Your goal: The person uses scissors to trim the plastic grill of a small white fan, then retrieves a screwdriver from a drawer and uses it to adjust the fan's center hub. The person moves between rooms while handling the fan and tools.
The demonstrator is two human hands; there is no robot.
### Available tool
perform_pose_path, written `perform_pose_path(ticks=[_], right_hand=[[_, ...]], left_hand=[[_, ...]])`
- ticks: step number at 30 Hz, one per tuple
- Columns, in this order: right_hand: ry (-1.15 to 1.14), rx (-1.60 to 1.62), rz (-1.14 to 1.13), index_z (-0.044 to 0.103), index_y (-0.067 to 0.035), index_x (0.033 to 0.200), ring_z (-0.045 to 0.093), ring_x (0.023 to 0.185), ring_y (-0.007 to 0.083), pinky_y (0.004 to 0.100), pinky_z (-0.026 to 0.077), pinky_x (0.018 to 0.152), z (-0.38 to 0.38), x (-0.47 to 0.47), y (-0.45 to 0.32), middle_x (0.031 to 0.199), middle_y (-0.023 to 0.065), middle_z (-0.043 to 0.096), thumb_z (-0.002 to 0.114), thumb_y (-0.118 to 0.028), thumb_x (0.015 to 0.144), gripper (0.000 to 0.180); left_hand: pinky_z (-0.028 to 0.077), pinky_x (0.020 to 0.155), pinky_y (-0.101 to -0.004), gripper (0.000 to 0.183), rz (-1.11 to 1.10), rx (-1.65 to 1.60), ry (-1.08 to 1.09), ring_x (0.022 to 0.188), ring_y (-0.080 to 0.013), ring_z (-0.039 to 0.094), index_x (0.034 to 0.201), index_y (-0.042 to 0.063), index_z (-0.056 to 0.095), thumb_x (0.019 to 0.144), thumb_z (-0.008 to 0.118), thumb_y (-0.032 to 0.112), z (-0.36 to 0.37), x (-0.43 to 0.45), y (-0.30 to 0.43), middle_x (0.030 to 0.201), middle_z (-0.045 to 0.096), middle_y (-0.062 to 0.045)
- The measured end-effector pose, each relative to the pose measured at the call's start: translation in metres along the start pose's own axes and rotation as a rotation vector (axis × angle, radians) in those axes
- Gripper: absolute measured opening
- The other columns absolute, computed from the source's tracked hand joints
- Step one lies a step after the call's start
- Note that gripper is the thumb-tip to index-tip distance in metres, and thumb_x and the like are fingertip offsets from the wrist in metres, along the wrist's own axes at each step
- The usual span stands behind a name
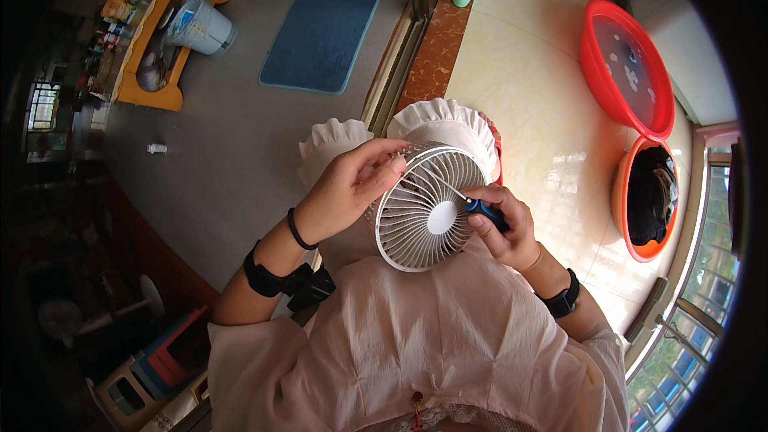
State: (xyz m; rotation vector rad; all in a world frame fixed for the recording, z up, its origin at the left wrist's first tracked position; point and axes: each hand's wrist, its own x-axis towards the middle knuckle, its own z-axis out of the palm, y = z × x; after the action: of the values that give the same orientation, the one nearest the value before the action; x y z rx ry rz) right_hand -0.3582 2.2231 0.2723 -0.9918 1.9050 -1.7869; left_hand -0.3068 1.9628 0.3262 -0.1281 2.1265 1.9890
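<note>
A small white fan (442, 218) with a round grille of curved ribs rests on my lap, its grille facing up and towards me. My left hand (366, 183) lies at the fan's upper left rim, thumb and fingers close together there; whether something small is between them I cannot tell. In my right hand (501, 222) is a screwdriver (485, 213) with a blue and black handle. Its thin metal shaft crosses over the grille towards my left fingertips. The tip's exact contact is too small to make out.
At the right stand a red basin (591, 66) of water and an orange basin (621, 204) with dark cloth. A blue mat (324, 36), a lined bin (207, 27) and a yellow wooden stand (174, 93) are ahead on the left. A door track (396, 75) divides the floor.
</note>
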Motion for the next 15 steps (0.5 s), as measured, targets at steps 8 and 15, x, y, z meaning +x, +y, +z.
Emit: perform_pose_path(ticks=[8, 15], right_hand=[[0.039, -0.052, -0.048, 0.058, 0.001, 0.117, 0.063, 0.079, 0.0176, 0.0275, 0.050, 0.073, 0.0045, -0.0017, -0.0006, 0.094, 0.0113, 0.066, 0.064, -0.010, 0.091, 0.029], [0.019, -0.004, 0.095, 0.059, 0.001, 0.116, 0.060, 0.078, 0.0114, 0.0252, 0.049, 0.072, 0.0031, -0.0054, -0.0088, 0.094, 0.0083, 0.067, 0.065, -0.011, 0.091, 0.028]], left_hand=[[0.051, 0.073, -0.0192, 0.035, -0.014, 0.026, 0.021, 0.085, -0.0047, 0.061, 0.128, -0.005, 0.052, 0.100, 0.054, 0.016, -0.0002, -0.0019, 0.0021, 0.099, 0.064, -0.004], [0.047, 0.094, -0.0266, 0.036, -0.051, 0.080, -0.011, 0.109, -0.0140, 0.059, 0.131, -0.003, 0.053, 0.101, 0.050, 0.017, -0.0038, -0.0041, 0.0082, 0.123, 0.062, -0.010]])
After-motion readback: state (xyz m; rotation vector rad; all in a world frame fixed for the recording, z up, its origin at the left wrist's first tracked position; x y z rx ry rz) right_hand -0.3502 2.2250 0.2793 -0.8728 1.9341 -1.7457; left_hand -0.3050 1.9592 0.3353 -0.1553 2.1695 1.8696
